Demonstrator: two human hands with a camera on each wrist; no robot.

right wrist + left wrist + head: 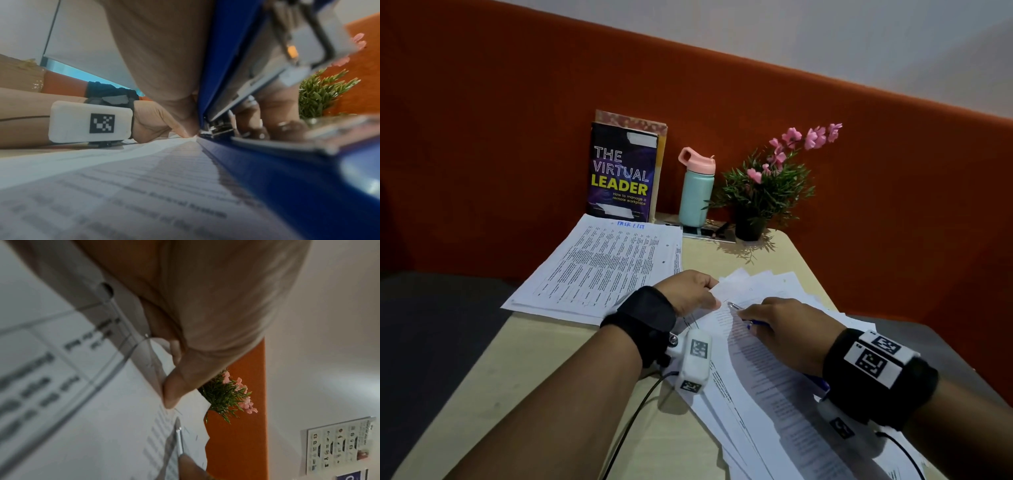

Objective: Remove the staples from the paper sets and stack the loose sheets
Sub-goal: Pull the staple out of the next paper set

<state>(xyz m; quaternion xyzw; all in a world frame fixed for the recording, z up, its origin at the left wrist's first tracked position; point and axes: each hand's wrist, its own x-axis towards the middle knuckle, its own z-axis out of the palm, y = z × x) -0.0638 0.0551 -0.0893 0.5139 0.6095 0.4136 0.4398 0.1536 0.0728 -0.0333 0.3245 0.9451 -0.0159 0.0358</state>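
A fanned pile of stapled paper sets (753, 377) covers the table's right side. My left hand (714, 291) pinches the top set's upper left corner, and in the left wrist view the thumb (174, 386) presses on that paper (115, 426). My right hand (750, 318) grips a blue stapler (756, 323) whose metal tip (732, 306) lies on the sheet just beside the left fingers. The right wrist view shows the stapler (287, 178) lying along the printed page (123, 186), with the left hand (160, 123) beyond it. A neat stack of loose sheets (599, 267) lies at the left.
At the table's far edge stand a book (621, 178), a teal bottle with a pink lid (695, 188) and a potted plant with pink flowers (763, 192). An orange partition (517, 120) runs behind. The bare table top (517, 377) shows at the near left.
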